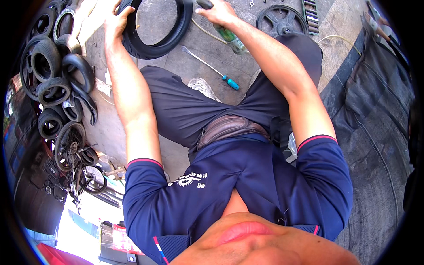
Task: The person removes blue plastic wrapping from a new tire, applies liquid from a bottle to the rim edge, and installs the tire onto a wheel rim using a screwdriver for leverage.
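Observation:
A black tyre [155, 52] stands up off the ground at the top of the view, its upper part cut off by the edge. My left hand [116, 21] is closed on the tyre's left side, thumb over the tread. To the right of the tyre, my right hand [219, 13] grips a dark, rounded object [205, 4] whose kind I cannot make out. Below that wrist a green-tinted clear plastic bottle [236, 44] shows, partly hidden by my forearm. A long metal tool with a blue handle [230, 82] lies on the ground between my feet.
A black spoked wheel [282, 21] lies beyond my right knee, beside a case of sockets [311, 17]. A thin pale hose [207, 32] crosses the ground. Piled tyres [46, 59] and a bicycle [70, 145] are at left; dark sheeting [373, 123] spreads at right.

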A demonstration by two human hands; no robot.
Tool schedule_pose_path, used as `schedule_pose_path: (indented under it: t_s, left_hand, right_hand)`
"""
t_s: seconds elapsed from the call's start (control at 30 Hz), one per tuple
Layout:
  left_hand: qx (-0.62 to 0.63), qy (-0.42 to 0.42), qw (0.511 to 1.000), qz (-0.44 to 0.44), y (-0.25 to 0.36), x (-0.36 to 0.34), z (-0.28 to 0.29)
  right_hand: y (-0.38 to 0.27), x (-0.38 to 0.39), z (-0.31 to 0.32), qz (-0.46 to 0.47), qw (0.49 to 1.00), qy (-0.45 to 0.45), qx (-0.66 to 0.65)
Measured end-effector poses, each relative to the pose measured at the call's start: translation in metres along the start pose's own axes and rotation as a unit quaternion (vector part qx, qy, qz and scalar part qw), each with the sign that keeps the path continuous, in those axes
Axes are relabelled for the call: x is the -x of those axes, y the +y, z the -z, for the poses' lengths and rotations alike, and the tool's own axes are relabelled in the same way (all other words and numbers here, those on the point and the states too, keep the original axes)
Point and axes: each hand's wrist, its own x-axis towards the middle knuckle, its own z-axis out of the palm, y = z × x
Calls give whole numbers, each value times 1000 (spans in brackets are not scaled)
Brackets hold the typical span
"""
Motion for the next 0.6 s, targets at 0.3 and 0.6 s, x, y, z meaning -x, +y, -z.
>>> schedule_pose_path:
  t_s: [0.3, 0.6]
  left_hand:
    - [-3, 28, 1000, 9, -16, -1, 10]
    - [43, 25, 999, 8, -3, 2, -2]
  right_hand:
    - [-9, 36, -35, -13, 954, -300, 28]
    - [11, 36, -37, -45, 965, -239, 95]
